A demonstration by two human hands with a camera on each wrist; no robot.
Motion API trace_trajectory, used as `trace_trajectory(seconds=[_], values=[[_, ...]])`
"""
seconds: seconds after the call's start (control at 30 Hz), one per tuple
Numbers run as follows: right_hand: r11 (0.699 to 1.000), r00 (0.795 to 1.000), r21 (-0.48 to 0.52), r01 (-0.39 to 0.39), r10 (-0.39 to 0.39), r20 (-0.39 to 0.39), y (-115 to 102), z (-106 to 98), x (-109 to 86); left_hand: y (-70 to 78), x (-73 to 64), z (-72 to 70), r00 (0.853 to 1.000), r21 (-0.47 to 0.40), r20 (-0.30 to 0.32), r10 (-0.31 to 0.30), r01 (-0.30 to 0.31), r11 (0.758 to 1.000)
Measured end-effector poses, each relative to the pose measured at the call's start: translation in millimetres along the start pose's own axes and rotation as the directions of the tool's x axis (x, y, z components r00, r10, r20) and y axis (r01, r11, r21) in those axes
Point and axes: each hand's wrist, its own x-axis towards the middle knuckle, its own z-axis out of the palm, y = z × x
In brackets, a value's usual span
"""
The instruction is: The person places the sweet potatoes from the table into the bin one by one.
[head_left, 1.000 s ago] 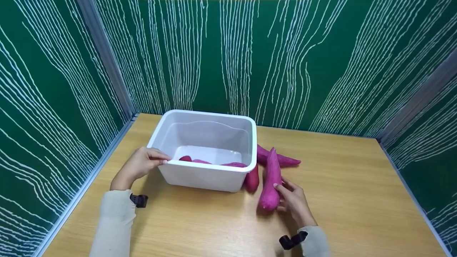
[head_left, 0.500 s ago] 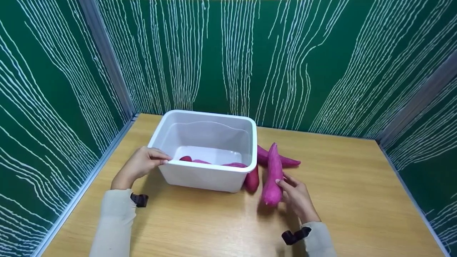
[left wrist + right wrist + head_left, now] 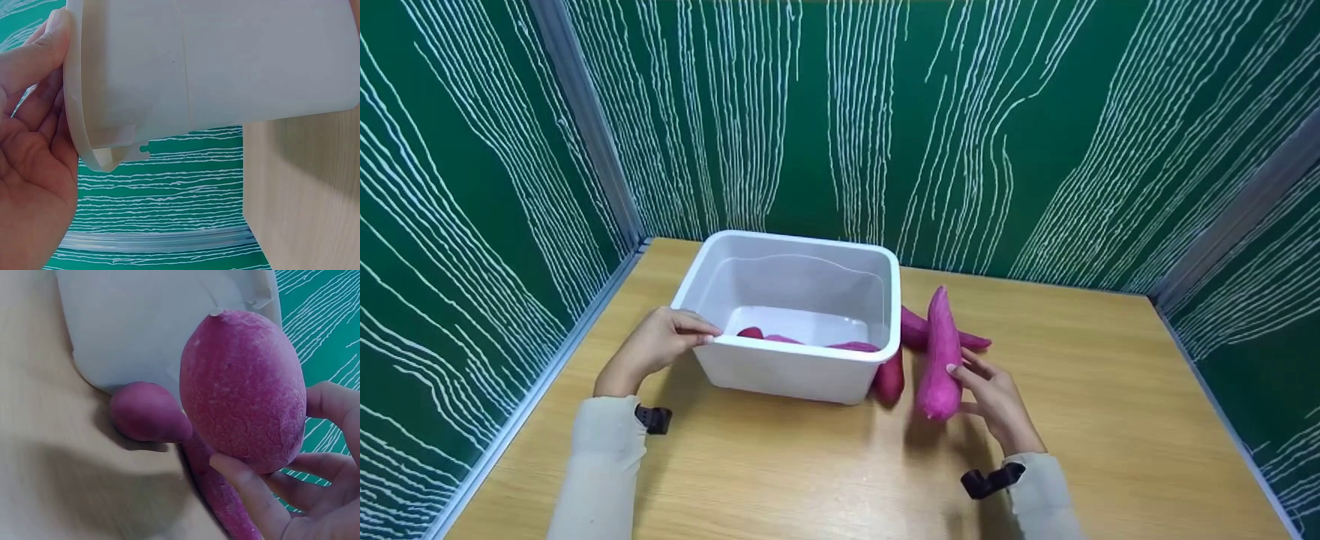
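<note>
Presently, the right hand [image 3: 994, 401] is clamped on a long pink vegetable [image 3: 942, 360], with the thumb and the fingers pressed to its sides, closer to the thick end. This vegetable is held above the desk [image 3: 1125, 420], to the right of the desk's middle; its thin end points to the back edge and its thick end to the near edge, and its shadow lies below on the wood. The left hand [image 3: 660, 345] pinches the rim of a white bin [image 3: 787, 377] at the bin's near left corner, the thumb and the fingertips together on it.

Just beside the held vegetable, at the near right corner of the bin, there lies a darker, reddish vegetable [image 3: 890, 380]. Behind the held one, a second pink vegetable [image 3: 915, 330] lies on the desk, its tip directed to the right edge. The bin itself is left of the desk's middle, near the back edge. Inside it, above the near wall, one can see a red piece [image 3: 751, 332] and some pink pieces [image 3: 851, 346], mostly hidden.

On each wrist, next to a pale sleeve [image 3: 604, 465], there is a black device [image 3: 656, 420]. Around the desk stand green walls [image 3: 802, 150] with wavy white lines, joined by grey posts [image 3: 589, 127].
</note>
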Motion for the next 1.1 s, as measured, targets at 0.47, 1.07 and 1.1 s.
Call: trace_trajectory(seconds=[0.47, 1.07, 1.1], values=[[1.000, 0.998, -0.021, -0.001, 0.002, 0.059, -16, -13, 3.4, -0.6, 0.8, 0.6, 1.000, -0.015, 0.014, -0.025, 0.025, 1.000], [0.998, 0.991, -0.044, 0.054, -0.049, 0.121, -53, -26, 1.9, -0.6, 1.2, 0.9, 0.999, -0.014, -0.013, 0.033, -0.033, 0.999], [0.997, 0.991, -0.049, 0.059, -0.052, 0.125, -55, -27, 2.1, -0.7, 1.3, 1.0, 0.999, -0.013, -0.012, 0.030, -0.030, 0.999]])
